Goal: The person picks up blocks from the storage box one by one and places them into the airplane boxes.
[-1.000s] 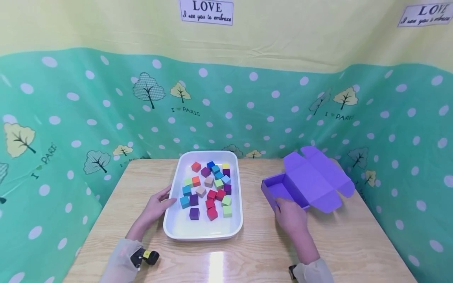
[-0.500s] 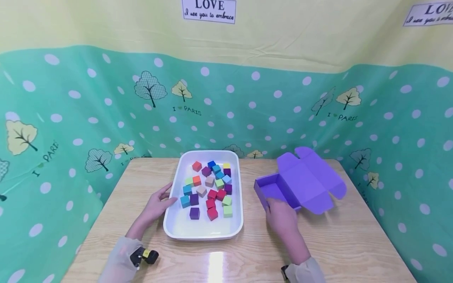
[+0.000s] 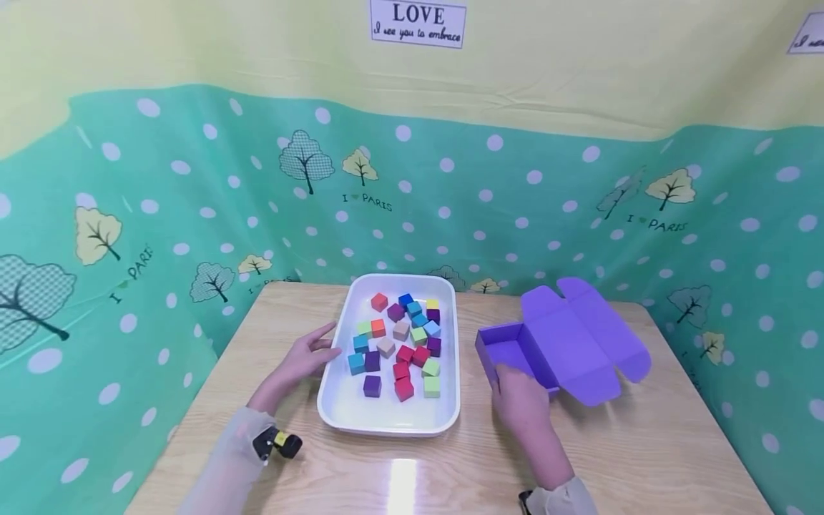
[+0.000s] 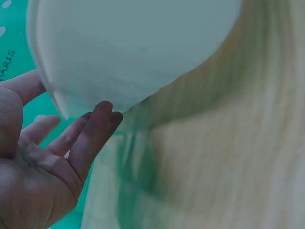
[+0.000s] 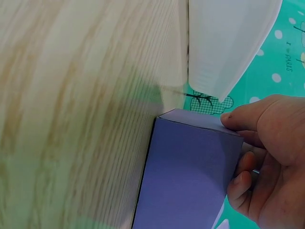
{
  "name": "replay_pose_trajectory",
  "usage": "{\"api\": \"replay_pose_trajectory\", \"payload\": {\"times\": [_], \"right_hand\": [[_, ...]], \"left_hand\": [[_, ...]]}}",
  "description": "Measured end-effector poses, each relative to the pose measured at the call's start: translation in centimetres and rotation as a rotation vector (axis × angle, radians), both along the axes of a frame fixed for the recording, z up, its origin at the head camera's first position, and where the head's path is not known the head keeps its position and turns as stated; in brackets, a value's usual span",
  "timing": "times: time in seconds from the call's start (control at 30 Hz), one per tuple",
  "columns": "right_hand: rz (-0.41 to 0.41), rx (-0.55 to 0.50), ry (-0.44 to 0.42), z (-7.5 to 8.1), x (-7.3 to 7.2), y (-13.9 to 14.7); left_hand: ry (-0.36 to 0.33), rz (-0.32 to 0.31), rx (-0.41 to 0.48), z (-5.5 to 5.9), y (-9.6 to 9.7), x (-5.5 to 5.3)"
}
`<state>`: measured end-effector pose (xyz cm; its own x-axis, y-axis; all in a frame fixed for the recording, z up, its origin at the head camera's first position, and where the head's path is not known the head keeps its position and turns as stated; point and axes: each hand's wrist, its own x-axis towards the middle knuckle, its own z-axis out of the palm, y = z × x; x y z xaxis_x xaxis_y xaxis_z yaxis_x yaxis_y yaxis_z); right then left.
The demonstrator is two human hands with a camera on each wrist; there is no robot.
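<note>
Purple box [image 3: 563,342]: has slid closer to the white tray [image 3: 402,416] since a second ago — now just right of it, lid open.
Right hand [image 3: 523,402]: thumb and curled fingers pinch the box's near end.
Left hand [image 3: 302,361]: fingers loosely extended, at the tray's left side.
Coloured cubes [image 3: 404,355]: inside the tray.

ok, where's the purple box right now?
In the head view, it's the open purple box on the table, right of the white tray, with the right hand gripping its near end.
</note>
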<state>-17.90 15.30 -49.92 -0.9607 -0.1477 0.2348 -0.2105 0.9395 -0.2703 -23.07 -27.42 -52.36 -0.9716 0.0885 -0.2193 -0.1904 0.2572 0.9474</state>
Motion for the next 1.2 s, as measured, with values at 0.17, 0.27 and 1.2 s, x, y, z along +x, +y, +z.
{"api": "replay_pose_trajectory", "payload": {"times": [0.17, 0.27, 1.2], "right_hand": [[0.02, -0.002, -0.018, -0.4, -0.2, 0.3], [0.02, 0.001, -0.017, -0.5, -0.4, 0.3], [0.021, 0.003, 0.006, 0.4, -1.4, -2.1]], "left_hand": [[-0.036, -0.011, 0.046, 0.5, -0.1, -1.2], [-0.071, -0.046, 0.074, 0.8, -0.1, -1.6], [-0.066, -0.013, -0.205, 1.0, 2.1, -2.2]]}}
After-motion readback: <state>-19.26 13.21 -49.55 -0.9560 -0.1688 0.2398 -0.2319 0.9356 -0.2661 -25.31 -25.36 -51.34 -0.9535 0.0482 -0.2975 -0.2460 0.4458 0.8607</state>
